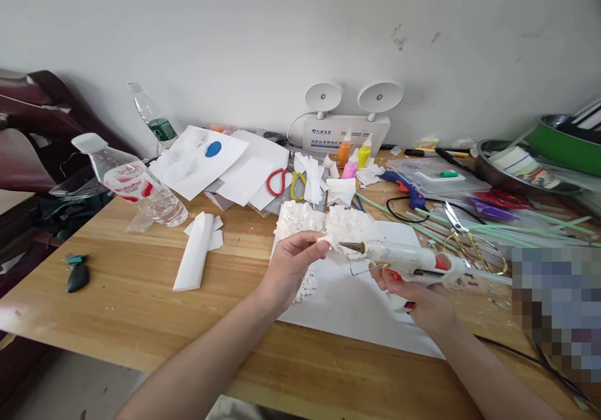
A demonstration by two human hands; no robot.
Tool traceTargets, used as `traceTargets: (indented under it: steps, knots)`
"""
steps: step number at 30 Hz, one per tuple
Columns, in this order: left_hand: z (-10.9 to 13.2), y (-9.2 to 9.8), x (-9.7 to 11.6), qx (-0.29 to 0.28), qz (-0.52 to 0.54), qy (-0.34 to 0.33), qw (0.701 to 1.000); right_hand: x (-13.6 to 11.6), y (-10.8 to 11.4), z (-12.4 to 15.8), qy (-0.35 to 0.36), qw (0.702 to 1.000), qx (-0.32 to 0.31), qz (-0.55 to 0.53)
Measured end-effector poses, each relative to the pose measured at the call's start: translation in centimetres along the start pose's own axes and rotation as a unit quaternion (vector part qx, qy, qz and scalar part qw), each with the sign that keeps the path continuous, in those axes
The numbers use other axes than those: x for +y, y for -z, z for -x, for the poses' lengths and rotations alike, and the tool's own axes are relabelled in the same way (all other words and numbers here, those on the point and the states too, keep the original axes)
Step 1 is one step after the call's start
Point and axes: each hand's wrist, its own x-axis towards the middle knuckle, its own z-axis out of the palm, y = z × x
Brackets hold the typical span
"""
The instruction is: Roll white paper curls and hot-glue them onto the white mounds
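My right hand [417, 296] grips a white hot glue gun [408, 260] with an orange trigger, its metal tip pointing left. My left hand [295, 261] pinches a small white paper piece [327, 241] right in front of that tip. Both hands hover over a white sheet [357, 307] lying on the wooden table [131, 295]. A mass of ruffled white paper bits [323, 220] sits just beyond my hands at the sheet's far edge.
Two plastic water bottles [136, 185] stand at the left, a folded white strip [195, 254] beside them. Red and yellow scissors [284, 182], paint bottles [353, 156], a blue glue gun [404, 188], gold scissors [462, 232], green sticks and metal bowls [511, 169] crowd the back and right.
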Motion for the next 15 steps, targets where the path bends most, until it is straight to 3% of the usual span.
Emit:
traceTargets:
  steps: [5, 12, 15]
  knots:
    - [-0.05, 0.04, 0.05, 0.000, -0.013, -0.012, 1.000, 0.18, 0.44, -0.18, 0.011, 0.999, -0.045, 0.013]
    - [-0.02, -0.23, -0.02, 0.002, -0.010, -0.003, 1.000, 0.63, 0.74, -0.02, -0.018, 0.999, -0.036, 0.013]
    - [-0.03, -0.25, -0.08, 0.004, -0.012, -0.003, 1.000, 0.53, 0.57, 0.04, 0.005, 0.999, -0.008, 0.047]
